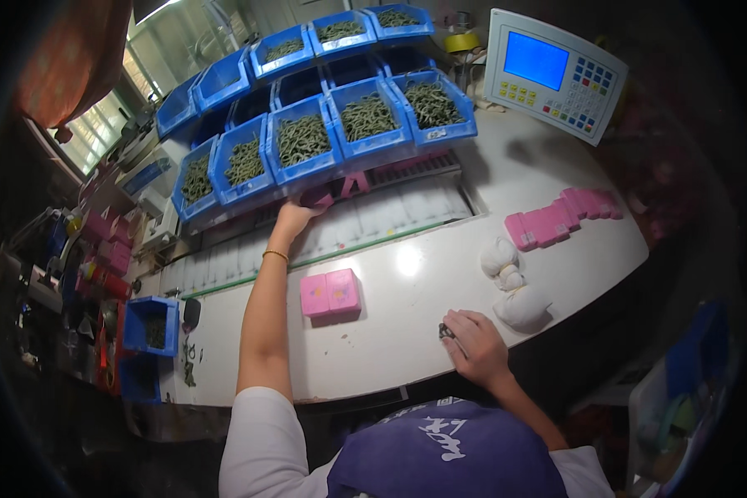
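Observation:
My left hand (295,219) reaches forward to the shadowed space beneath the front row of blue bins. Its fingertips are hidden under the bin edge, beside a pink piece (318,198) that it seems to touch. Close to the table's front edge, my right hand (478,347) is curled over a few small, dark, curled dried pieces (446,330) that show at its fingertips. Two pink boxes (329,293) sit side by side on the white table (407,332) between my arms. The blue bins (305,141) hold greenish, twisted dried pieces.
At the right lie a row of pink packs (548,222) and a knotted white cloth bundle (519,290). A control panel (554,75) with a blue screen stands behind them. A green-edged strip (340,241) crosses the table. More blue bins (151,326) stand at the left edge.

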Demonstrator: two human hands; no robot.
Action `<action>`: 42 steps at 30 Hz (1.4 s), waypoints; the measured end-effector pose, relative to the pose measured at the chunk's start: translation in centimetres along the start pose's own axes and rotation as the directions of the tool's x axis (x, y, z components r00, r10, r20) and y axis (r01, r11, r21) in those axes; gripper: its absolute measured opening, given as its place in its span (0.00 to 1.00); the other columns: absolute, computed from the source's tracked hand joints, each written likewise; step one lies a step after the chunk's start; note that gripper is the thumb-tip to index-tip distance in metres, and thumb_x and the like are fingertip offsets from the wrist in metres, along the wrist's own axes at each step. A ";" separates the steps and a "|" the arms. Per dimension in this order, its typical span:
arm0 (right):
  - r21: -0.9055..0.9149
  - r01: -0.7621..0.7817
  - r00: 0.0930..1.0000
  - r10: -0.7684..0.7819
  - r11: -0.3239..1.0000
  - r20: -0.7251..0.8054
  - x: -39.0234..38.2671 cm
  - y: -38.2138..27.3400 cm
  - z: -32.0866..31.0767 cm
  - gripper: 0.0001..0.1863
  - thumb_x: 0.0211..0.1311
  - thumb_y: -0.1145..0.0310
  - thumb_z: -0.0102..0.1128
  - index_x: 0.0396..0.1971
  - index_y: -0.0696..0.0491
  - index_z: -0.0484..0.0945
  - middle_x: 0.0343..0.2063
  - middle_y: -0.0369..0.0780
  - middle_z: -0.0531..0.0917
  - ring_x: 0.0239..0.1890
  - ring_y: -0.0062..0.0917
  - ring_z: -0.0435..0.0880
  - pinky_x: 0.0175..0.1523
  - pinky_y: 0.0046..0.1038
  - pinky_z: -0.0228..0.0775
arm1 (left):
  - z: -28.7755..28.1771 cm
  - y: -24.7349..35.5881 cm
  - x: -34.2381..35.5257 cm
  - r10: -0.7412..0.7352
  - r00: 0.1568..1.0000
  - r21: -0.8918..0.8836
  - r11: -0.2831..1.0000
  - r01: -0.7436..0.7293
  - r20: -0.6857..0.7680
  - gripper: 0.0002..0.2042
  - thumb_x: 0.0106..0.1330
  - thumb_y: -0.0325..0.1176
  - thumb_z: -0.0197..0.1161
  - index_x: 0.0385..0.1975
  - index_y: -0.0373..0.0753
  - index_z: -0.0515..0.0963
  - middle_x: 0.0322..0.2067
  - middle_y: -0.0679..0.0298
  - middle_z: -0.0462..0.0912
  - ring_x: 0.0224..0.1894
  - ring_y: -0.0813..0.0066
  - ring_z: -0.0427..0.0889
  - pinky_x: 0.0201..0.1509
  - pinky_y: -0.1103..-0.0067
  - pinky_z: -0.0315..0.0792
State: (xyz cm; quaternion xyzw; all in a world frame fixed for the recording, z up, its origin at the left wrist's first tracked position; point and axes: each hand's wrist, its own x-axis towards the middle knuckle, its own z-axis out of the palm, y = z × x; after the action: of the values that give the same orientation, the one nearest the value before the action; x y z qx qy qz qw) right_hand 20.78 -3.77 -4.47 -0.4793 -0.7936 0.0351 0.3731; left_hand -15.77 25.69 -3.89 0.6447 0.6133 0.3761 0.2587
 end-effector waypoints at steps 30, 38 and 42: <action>0.505 -0.167 0.984 0.110 0.847 0.139 1.8 -6.8 -2.6 0.06 0.61 0.77 0.63 0.37 0.59 0.78 0.33 0.42 0.80 0.37 0.36 0.78 0.42 0.34 0.72 | 5.4 15.0 -33.2 -0.092 0.946 -0.755 0.580 0.305 0.312 0.22 0.59 0.19 0.68 0.55 0.31 0.76 0.43 0.59 0.82 0.41 0.77 0.82 0.44 0.80 0.79; 0.420 -0.028 0.999 0.011 0.907 0.043 1.8 -7.3 -3.2 0.12 0.52 0.76 0.67 0.38 0.57 0.79 0.36 0.41 0.80 0.41 0.35 0.80 0.45 0.32 0.76 | 5.3 15.0 -33.9 -0.147 0.932 -0.834 0.415 0.363 0.332 0.18 0.60 0.19 0.67 0.52 0.29 0.77 0.39 0.59 0.84 0.40 0.75 0.83 0.47 0.79 0.78; 0.353 0.019 1.000 -0.023 0.936 0.006 1.9 -7.2 -3.1 0.11 0.50 0.75 0.68 0.35 0.56 0.80 0.35 0.40 0.81 0.39 0.34 0.80 0.43 0.32 0.76 | 5.1 15.4 -34.1 -0.164 0.931 -0.813 0.454 0.364 0.325 0.18 0.60 0.17 0.66 0.51 0.29 0.77 0.39 0.59 0.83 0.41 0.75 0.82 0.48 0.79 0.77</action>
State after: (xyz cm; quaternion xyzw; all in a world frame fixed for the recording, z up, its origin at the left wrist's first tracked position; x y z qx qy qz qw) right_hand 16.91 -7.09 1.77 -0.3961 -0.7814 0.1753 0.4492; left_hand -1.28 -8.96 -0.34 0.3589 0.4062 0.5194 0.6606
